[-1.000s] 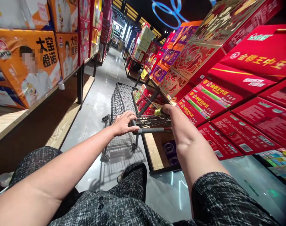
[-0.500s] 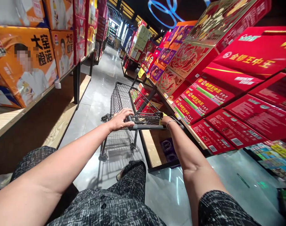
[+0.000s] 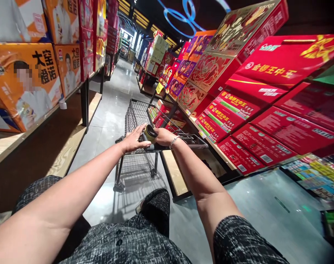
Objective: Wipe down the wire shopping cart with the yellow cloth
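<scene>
A grey wire shopping cart (image 3: 138, 113) stands in front of me, its handlebar (image 3: 183, 146) running across in front of my body. At the bar's left end rests my left hand (image 3: 133, 140), fingers stretched out and thumb apart along the bar. My right hand (image 3: 164, 137), with a bracelet at the wrist, is closed round a rounded black and olive-yellow hand-held object (image 3: 149, 135). That object sits at the left corner of the handlebar, between my two hands. Its exact kind does not show, and my right fingers are partly hidden.
Orange drink cartons (image 3: 26, 84) fill a shelf on the left. Stacked red gift boxes (image 3: 271, 73) cover a display on the right, whose low wooden base (image 3: 175, 172) stands close beside the cart. A shiny grey floor (image 3: 112, 106) runs ahead between the displays.
My right hand has moved left along the handlebar with the object, from the right end to the left corner beside my left hand. The left hand stays at that corner.
</scene>
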Available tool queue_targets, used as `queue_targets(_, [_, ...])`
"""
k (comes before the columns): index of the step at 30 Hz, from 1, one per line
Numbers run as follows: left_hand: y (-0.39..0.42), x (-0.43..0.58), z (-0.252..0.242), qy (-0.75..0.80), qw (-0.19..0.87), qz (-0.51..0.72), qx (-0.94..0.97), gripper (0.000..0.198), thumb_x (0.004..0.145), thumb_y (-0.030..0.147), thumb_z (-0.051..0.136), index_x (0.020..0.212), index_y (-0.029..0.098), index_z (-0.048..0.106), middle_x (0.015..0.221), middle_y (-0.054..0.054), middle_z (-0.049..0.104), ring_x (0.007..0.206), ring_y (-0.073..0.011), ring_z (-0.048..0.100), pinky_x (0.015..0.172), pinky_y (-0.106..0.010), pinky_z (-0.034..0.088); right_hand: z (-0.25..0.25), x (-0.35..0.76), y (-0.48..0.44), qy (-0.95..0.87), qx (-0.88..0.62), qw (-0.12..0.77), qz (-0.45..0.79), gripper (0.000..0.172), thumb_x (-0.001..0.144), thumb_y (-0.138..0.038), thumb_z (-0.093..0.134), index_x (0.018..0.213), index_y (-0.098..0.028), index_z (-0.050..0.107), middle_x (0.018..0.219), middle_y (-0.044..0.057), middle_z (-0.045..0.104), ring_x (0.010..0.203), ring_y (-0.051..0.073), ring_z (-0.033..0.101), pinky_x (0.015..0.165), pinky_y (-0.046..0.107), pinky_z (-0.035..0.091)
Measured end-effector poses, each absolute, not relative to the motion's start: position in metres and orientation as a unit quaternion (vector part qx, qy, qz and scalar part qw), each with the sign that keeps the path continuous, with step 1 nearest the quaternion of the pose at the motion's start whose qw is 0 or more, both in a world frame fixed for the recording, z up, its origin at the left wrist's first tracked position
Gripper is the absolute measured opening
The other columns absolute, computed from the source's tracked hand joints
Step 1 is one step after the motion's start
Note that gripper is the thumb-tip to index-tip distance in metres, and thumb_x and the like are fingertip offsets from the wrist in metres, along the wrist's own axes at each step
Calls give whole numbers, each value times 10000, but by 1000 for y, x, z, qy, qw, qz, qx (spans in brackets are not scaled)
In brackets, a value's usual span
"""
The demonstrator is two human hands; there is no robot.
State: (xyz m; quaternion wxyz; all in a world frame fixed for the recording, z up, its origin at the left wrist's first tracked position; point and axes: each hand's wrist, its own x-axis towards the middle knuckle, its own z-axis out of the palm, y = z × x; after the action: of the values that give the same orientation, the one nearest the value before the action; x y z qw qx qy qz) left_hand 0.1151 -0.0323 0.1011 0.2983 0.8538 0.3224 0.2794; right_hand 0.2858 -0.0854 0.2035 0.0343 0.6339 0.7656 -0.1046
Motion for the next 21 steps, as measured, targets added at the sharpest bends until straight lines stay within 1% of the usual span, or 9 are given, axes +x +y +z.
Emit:
queue_targets(2, [-32, 108, 108, 324, 288, 264, 862, 989, 818, 611, 568, 1619, 253, 111, 1571, -157, 359, 1442, -415, 333, 1094, -648, 311, 204, 309, -91, 789, 600, 15, -132, 409, 870, -77, 559, 1254, -156, 674, 1128, 42, 728, 978, 148, 638, 852, 195, 457])
queue_targets(4, [-30, 100, 111, 313, 284, 256, 870, 958, 818, 619, 557, 1614, 269, 155, 1526, -147, 416, 1411, -410, 378, 1081, -630, 324, 204, 346, -99, 789, 605, 19, -108, 405, 866, -96, 581, 1238, -195, 708, 1154, 49, 716, 1021, 168, 625, 913, 224, 460])
queue_targets(8, [-24, 86, 103, 286, 300, 272, 868, 813, 833, 638, 499, 1547, 277, 353, 1543, -119, 378, 1418, -405, 352, 1100, -638, 297, 202, 428, -117, 621, 778, 83, 41, 440, 846, -141, 631, 1237, -318, 726, 1272, 68, 663, 1144, 255, 576, 990, 340, 457])
queue_targets(10, [-20, 81, 95, 279, 310, 296, 860, 739, 825, 632, 490, 1466, 264, 469, 1529, -109, 385, 1418, -399, 347, 1120, -642, 279, 200, 455, -124, 491, 862, 81, 93, 462, 871, -170, 608, 1303, -317, 684, 1339, 106, 616, 1206, 304, 548, 996, 411, 459])
queue_targets(12, [-16, 77, 88, 264, 320, 321, 851, 678, 815, 610, 498, 1382, 241, 540, 1507, -108, 401, 1412, -378, 360, 1158, -615, 257, 197, 467, -126, 419, 898, 65, 115, 468, 894, -196, 581, 1352, -264, 647, 1387, 165, 566, 1252, 348, 520, 991, 473, 456])
queue_targets(14, [-13, 74, 84, 244, 332, 337, 847, 625, 809, 580, 506, 1316, 220, 569, 1488, -113, 408, 1413, -353, 364, 1193, -577, 234, 194, 466, -124, 421, 899, 61, 101, 454, 883, -214, 598, 1333, -223, 660, 1368, 194, 576, 1255, 368, 521, 976, 486, 459])
queue_targets(17, [-13, 70, 84, 231, 342, 356, 838, 545, 805, 543, 495, 1222, 205, 583, 1464, -119, 420, 1426, -334, 344, 1216, -552, 220, 191, 446, -119, 477, 877, 51, 28, 388, 828, -236, 675, 1212, -229, 728, 1177, 129, 703, 1103, 287, 630, 907, 360, 494])
queue_targets(19, [-14, 66, 85, 238, 346, 366, 830, 481, 813, 516, 465, 1151, 198, 592, 1447, -120, 434, 1429, -329, 339, 1220, -545, 228, 191, 421, -120, 572, 818, -14, -56, 358, 822, -203, 656, 1170, -226, 741, 1066, 69, 745, 988, 220, 671, 854, 284, 501])
queue_targets(21, [-14, 63, 86, 248, 347, 371, 825, 427, 841, 485, 423, 1086, 185, 603, 1424, -126, 453, 1422, -322, 351, 1220, -533, 244, 192, 385, -126, 687, 706, -132, -104, 401, 831, -152, 607, 1207, -227, 721, 1096, 36, 741, 996, 190, 667, 885, 270, 498])
